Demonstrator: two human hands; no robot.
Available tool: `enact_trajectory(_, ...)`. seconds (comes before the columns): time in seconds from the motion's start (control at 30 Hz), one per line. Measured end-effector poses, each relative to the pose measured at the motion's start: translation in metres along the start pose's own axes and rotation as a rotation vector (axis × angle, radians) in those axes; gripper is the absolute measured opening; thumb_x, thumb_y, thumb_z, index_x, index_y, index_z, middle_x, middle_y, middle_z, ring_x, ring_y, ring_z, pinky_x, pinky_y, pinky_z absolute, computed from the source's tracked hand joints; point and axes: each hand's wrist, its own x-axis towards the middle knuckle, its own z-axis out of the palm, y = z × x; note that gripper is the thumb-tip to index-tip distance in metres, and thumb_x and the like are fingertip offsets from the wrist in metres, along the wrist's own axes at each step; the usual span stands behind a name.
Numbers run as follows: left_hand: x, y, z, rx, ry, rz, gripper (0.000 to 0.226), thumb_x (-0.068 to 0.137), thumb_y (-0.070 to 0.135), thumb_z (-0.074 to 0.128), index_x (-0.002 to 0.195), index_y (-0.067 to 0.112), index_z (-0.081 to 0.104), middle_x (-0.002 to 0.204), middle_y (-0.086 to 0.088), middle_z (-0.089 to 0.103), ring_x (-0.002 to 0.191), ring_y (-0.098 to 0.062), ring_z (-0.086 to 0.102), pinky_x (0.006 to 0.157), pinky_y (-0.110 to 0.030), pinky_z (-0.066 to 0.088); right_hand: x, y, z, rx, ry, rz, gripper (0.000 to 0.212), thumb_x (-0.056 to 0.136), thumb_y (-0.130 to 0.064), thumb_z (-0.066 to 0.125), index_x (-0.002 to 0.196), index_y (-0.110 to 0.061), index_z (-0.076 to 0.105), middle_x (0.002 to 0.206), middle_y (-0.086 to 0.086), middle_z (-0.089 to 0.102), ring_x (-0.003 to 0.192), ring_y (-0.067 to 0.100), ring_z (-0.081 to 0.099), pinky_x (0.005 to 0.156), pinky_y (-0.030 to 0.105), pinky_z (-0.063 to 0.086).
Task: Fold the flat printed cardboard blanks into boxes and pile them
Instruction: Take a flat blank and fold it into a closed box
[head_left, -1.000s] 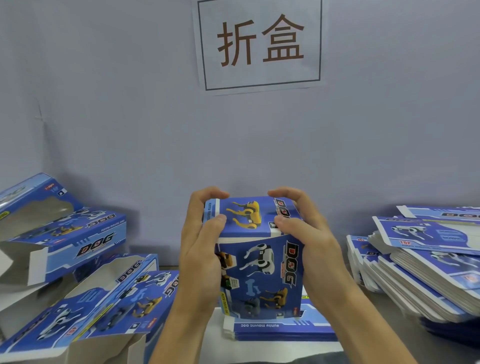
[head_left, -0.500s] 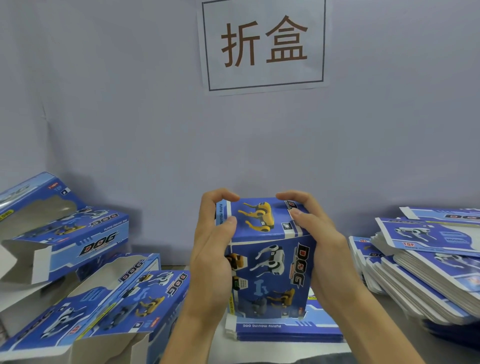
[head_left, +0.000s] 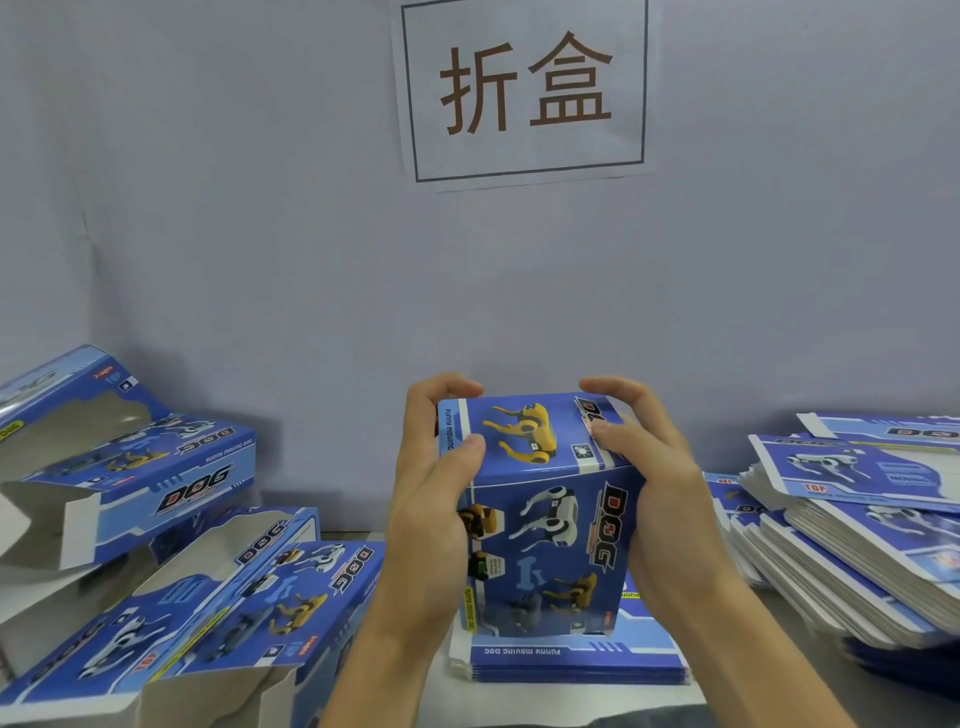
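Note:
A blue printed box (head_left: 545, 530) with robot-dog pictures stands upright in front of me, its top flap folded over. My left hand (head_left: 431, 499) grips its left side, thumb pressing on the top flap. My right hand (head_left: 660, 493) grips the right side, thumb on the flap's right edge and fingers curled over the far top corner. The box stands over a low stack of flat blanks (head_left: 576, 662).
Several folded boxes (head_left: 171, 587) with open ends lie piled at the left. A tall, fanned stack of flat blanks (head_left: 852, 525) fills the right. A grey wall with a paper sign (head_left: 524, 88) stands close behind.
The box and both hands have shifted slightly to the right. My thumbs stay pressed on the top flap, which now lies flatter.

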Motion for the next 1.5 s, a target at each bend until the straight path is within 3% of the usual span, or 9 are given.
enact_trajectory(0.27,0.005,0.008,-0.005,0.444,-0.082,0.137,0.037,0.073,0.052,0.075,0.102,0.034,0.061,0.119,0.026,0.052,0.116,-0.009,0.061,0.078,-0.028,0.057,0.000,-0.009,0.003,-0.153,0.112,-0.210,0.029,0.078,-0.018,0.051,0.104,-0.021,0.064,0.077,-0.006,0.065,0.062,0.011,0.060,0.048,0.019,0.048)
enact_trajectory(0.37,0.007,0.003,-0.011,0.658,-0.155,0.156,0.062,0.056,0.055,0.087,0.105,0.035,0.054,0.136,0.032,0.036,0.131,0.010,0.038,0.089,-0.007,0.045,-0.001,-0.013,0.002,-0.341,0.125,-0.307,0.029,0.079,-0.018,0.051,0.104,-0.026,0.063,0.084,-0.008,0.064,0.074,0.018,0.063,0.057,0.031,0.056)
enact_trajectory(0.57,0.011,-0.021,-0.011,0.963,-0.195,0.140,0.090,0.056,0.062,0.057,0.139,0.044,0.031,0.109,0.026,0.047,0.102,-0.006,0.048,0.090,-0.037,0.050,-0.011,-0.002,0.025,-0.865,0.005,-0.439,0.042,0.077,-0.038,0.049,0.118,-0.042,0.059,0.111,-0.020,0.060,0.107,0.007,0.056,0.095,0.042,0.048)
enact_trajectory(0.73,0.008,-0.045,-0.028,0.639,0.049,-0.017,0.077,0.055,0.049,0.085,0.122,0.043,0.049,0.107,0.013,0.068,0.097,-0.011,0.068,0.074,-0.030,0.059,-0.009,0.008,0.026,-0.929,0.056,-0.472,0.044,0.081,-0.041,0.044,0.123,-0.043,0.057,0.118,-0.016,0.052,0.117,0.002,0.044,0.103,0.039,0.036)
enact_trajectory(0.93,0.011,-0.051,-0.030,0.048,0.536,-0.323,0.064,0.061,0.058,0.077,0.114,0.032,0.053,0.102,0.007,0.076,0.091,-0.013,0.074,0.074,-0.038,0.059,-0.002,0.014,0.011,-1.009,0.152,-0.065,0.011,0.090,-0.033,0.052,0.082,-0.030,0.058,0.068,-0.010,0.061,0.065,0.009,0.056,0.061,0.030,0.046)
enact_trajectory(1.0,0.011,-0.049,-0.031,-0.040,0.553,-0.396,0.069,0.062,0.065,0.072,0.121,0.032,0.058,0.104,0.004,0.076,0.096,-0.017,0.074,0.073,-0.040,0.059,0.000,0.019,0.005,-1.060,0.078,0.243,0.039,0.093,-0.057,0.046,0.112,-0.026,0.060,0.102,-0.004,0.067,0.091,0.017,0.061,0.078,0.034,0.047)
enact_trajectory(1.1,0.008,-0.045,-0.027,-0.127,0.455,-0.465,0.061,0.060,0.065,0.071,0.109,0.029,0.074,0.102,-0.003,0.078,0.096,-0.023,0.074,0.081,-0.046,0.061,0.001,0.026,0.004,-0.662,-0.041,0.533,0.115,0.066,-0.086,0.049,0.157,-0.025,0.014,0.147,0.001,0.044,0.123,0.024,0.052,0.091,0.039,0.043)
enact_trajectory(1.27,0.005,-0.048,-0.009,-0.162,0.209,-0.616,0.055,0.061,0.058,0.076,0.104,0.025,0.079,0.107,-0.012,0.076,0.100,-0.033,0.073,0.091,-0.053,0.057,0.009,0.035,-0.013,-0.037,0.157,0.211,0.102,0.061,-0.056,0.074,0.150,-0.047,0.024,0.121,0.001,0.070,0.105,0.025,0.069,0.086,0.045,0.055)
enact_trajectory(1.5,0.007,-0.049,-0.022,0.053,0.337,-0.555,0.086,0.062,0.062,0.075,0.133,0.018,0.053,0.117,-0.004,0.070,0.081,-0.011,0.073,0.058,-0.027,0.055,0.011,0.033,-0.035,-0.230,0.197,0.121,0.076,0.071,-0.049,0.070,0.140,-0.044,0.040,0.103,0.006,0.074,0.090,0.021,0.074,0.075,0.040,0.060)
